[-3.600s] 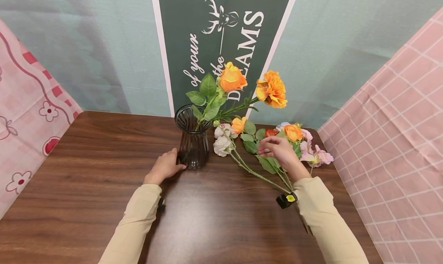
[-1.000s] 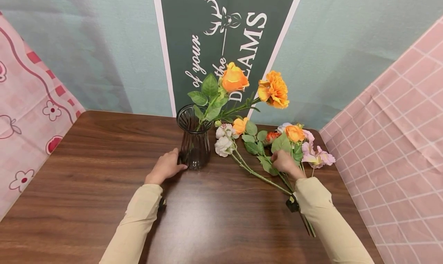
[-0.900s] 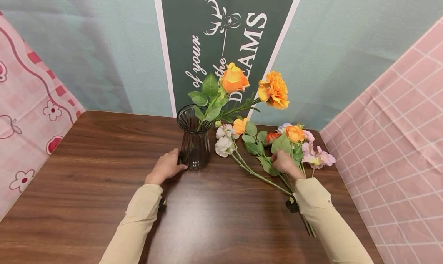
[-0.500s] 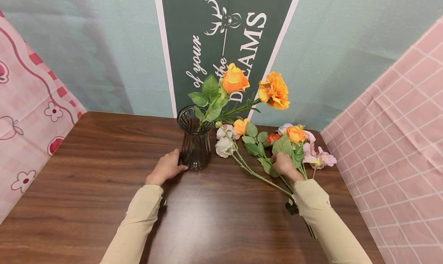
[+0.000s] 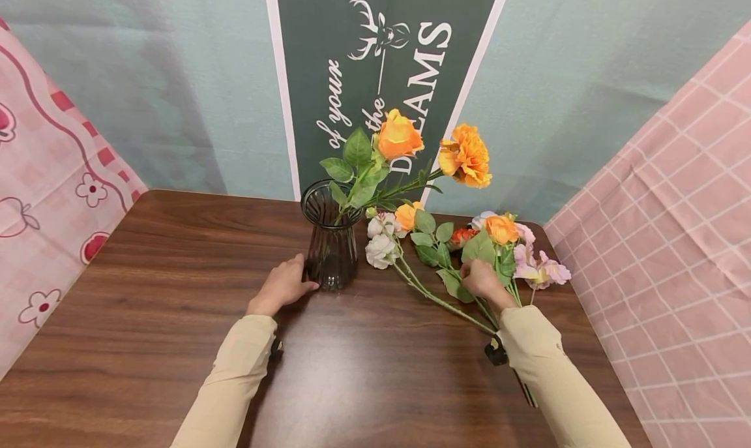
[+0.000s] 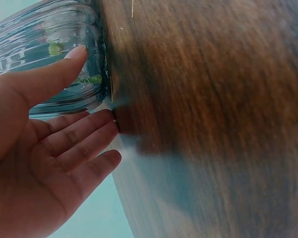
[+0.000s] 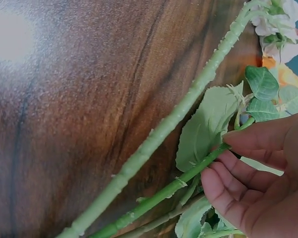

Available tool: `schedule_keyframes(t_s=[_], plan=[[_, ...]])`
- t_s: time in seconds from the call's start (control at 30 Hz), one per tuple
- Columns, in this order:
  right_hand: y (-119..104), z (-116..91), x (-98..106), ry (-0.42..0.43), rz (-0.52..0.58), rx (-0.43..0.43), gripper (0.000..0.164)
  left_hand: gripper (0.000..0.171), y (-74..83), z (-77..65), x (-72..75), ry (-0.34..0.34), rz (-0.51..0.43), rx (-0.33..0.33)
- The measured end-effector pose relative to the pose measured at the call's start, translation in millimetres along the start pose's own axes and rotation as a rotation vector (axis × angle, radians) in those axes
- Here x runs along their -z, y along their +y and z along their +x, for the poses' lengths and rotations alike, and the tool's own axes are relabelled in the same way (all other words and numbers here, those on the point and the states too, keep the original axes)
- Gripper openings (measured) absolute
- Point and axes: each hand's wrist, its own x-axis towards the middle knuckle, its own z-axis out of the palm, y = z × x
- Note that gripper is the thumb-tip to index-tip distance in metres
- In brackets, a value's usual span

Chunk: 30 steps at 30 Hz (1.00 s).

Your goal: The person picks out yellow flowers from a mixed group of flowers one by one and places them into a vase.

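A dark clear glass vase [image 5: 332, 259] stands upright near the table's back edge, holding an orange rose [image 5: 400, 135] and an orange carnation [image 5: 466, 156] that leans right. My left hand [image 5: 283, 283] rests against the vase's lower left side. In the left wrist view its thumb lies on the glass [image 6: 44, 74] and its fingers are straight beside it. My right hand [image 5: 485, 283] pinches a green flower stem [image 7: 159, 198] between thumb and forefinger, among the leaves of the flowers lying at right. A thicker pale stem [image 7: 164, 129] runs alongside, outside the fingers.
White flowers [image 5: 381, 249] and a small orange bloom [image 5: 407, 216] lie right of the vase. Farther right are another orange flower [image 5: 501, 229], a red one [image 5: 462, 237] and pink blooms [image 5: 545, 270]. Pink cloth [image 5: 675, 239] borders the table's right side; a printed cloth [image 5: 387, 76] hangs behind.
Since the oldest frame my right hand has come down from above the leaves and taken hold of a stem. Over the last second it stays nearly still. My left hand stays at the vase.
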Motion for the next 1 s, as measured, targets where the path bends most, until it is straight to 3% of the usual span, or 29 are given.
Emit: schedule_keyframes(t_s=[0.57,1.0], plan=[[0,1,6,-0.059,0.005,0.046,0.014,0.053,-1.1,-1.1,0.4,-0.001,0.006,-0.013],[2,-2,13,-0.158,0.185,0.051,0.013,0.050,-0.6,-0.8,-0.2,0.016,0.012,-0.018]])
